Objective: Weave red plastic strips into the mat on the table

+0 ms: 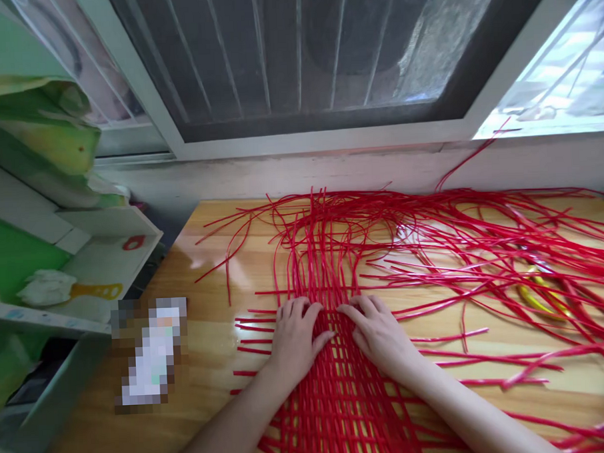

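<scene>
Red plastic strands make up a woven mesh (339, 398), which lies flat on the wooden table and runs down past the bottom edge. My left hand (297, 333) rests on the left side of its far end, fingers bent and spread on the strands, thumb stretched inward. Opposite it, my right hand (374, 327) touches the right side, its index finger reaching inward and its thumb apart. A single cross strand (265, 293) lies just beyond my fingertips. Lengthwise strands (323, 252) extend loose from the weave toward the wall. What lies beneath my fingers is partly hidden.
Long loose red strands (462, 226) tangle across the back and right of the table (201, 338). Among them lies a yellow-and-red-handled tool (540, 299). A blurred-out item (155, 353) sits at left, beside a white shelf (107, 245). A window (299, 59) rises behind.
</scene>
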`<action>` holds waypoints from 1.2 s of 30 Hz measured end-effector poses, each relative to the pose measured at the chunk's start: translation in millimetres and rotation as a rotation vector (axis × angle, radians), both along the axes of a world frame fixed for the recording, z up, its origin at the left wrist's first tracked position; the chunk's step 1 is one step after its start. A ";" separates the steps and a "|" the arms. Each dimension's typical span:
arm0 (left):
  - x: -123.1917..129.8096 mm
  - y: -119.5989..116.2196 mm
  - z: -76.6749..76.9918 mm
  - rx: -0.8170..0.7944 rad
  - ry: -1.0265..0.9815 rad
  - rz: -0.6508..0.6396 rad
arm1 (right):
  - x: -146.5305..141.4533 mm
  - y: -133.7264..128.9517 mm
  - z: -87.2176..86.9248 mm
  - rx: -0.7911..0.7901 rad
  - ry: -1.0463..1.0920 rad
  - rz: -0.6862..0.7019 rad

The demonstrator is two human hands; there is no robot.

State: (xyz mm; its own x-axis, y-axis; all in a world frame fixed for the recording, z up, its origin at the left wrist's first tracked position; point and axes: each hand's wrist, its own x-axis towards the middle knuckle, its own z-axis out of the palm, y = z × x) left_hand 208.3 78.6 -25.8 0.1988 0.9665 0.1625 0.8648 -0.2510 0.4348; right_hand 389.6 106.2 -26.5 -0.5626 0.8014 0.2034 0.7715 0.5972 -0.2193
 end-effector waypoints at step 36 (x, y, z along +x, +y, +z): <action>-7.7 4.7 -0.8 0.008 -0.067 -0.012 | 4.5 10.0 -11.2 -0.002 0.100 0.087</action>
State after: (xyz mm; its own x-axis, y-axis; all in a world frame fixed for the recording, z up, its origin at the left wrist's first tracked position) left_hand 200.6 83.2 -26.6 0.1990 0.9627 0.1833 0.8305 -0.2649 0.4899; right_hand 394.2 116.1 -37.7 -0.6067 0.7512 0.2600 0.6913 0.6601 -0.2939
